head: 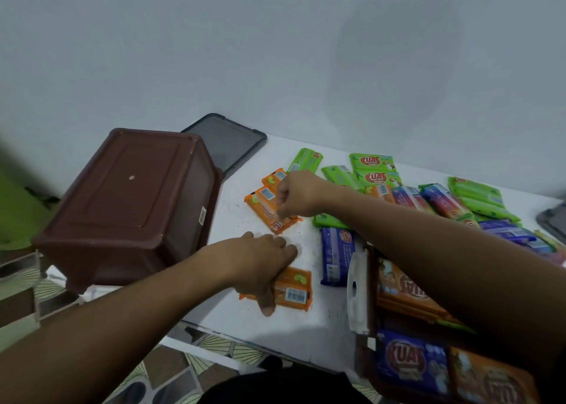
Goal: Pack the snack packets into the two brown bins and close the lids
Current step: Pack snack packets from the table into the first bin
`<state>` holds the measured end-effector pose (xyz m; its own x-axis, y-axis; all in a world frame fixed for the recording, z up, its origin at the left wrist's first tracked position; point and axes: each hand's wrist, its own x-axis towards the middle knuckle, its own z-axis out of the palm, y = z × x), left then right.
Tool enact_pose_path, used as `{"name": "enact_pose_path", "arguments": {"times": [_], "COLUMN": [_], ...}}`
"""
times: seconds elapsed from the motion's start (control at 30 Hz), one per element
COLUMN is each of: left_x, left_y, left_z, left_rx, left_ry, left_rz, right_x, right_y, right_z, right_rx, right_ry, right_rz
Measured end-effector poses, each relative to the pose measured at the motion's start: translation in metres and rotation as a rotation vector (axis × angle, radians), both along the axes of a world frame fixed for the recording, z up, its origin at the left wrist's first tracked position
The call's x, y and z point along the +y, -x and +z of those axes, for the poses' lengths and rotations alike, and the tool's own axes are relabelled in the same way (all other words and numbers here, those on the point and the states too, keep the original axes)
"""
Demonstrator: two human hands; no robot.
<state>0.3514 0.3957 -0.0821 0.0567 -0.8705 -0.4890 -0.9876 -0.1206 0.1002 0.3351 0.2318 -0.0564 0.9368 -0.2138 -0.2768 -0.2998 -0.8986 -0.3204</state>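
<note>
the right hand (pixel 297 195) is curled, its fingertips pinching the edge of a flat orange plastic snack packet (pixel 271 210) that lies on the white table top (pixel 245 324). a second orange packet (pixel 275 177) sits just beyond the pinched one, touching it, beside the knuckles.

the left hand (pixel 263 262) lies palm down on a third orange packet with a barcode label (pixel 294 292), with the thumb across its near edge. whether the fingers are closed round it i cannot tell. the two hands are near each other but apart.

to the left of the left hand a brown rectangular plastic bin (pixel 131 195) stands upside down with its base facing up. a dark grey see-through lid (pixel 226 140) lies flat beyond it.

under the right forearm sits the second brown plastic bin (pixel 372 299), with a white latch (pixel 358 293) on its end wall and a blue packet inside (pixel 410 364) among orange ones.

just right of the left hand a loose blue packet (pixel 337 256) lies on the table. beyond and to the right of the right hand green packets (pixel 372 168) lie scattered with more blue ones, some overlapping.
</note>
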Motion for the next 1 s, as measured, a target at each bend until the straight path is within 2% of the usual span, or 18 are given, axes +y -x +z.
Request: {"name": "enact_pose_path", "arguments": {"times": [0.17, 0.33, 0.47, 0.53, 0.67, 0.77, 0.93, 1.0], "left_x": [0.004, 0.011, 0.012, 0.012, 0.014, 0.014, 0.004, -0.002], "left_y": [-0.002, -0.011, -0.014, -0.015, -0.018, -0.021, -0.018, -0.018], "left_z": [-0.004, -0.002, 0.005, 0.008, 0.009, 0.012, 0.032, 0.047], "left_rx": [0.066, 0.032, 0.108, 0.124, 0.037, 0.064, 0.070, 0.095], "left_ry": [0.079, 0.160, 0.198, 0.220, 0.260, 0.299, 0.382, 0.465], "left_rz": [0.045, 0.130, 0.231, 0.233, 0.178, 0.206, 0.283, 0.333], "right_x": [0.014, 0.022, 0.023, 0.021, 0.009, -0.002, -0.029, -0.044], "right_y": [-0.021, -0.028, -0.030, -0.027, -0.016, -0.003, 0.028, 0.043], "right_z": [-0.014, -0.028, -0.031, -0.024, -0.010, 0.001, 0.030, 0.046], "right_rx": [0.104, 0.134, 0.102, 0.099, 0.061, 0.034, -0.166, -0.183], "right_ry": [0.143, 0.371, 0.391, 0.337, 0.248, 0.155, -0.114, -0.180], "right_rz": [0.044, 0.107, 0.102, 0.102, 0.081, 0.037, -0.085, -0.103]}}
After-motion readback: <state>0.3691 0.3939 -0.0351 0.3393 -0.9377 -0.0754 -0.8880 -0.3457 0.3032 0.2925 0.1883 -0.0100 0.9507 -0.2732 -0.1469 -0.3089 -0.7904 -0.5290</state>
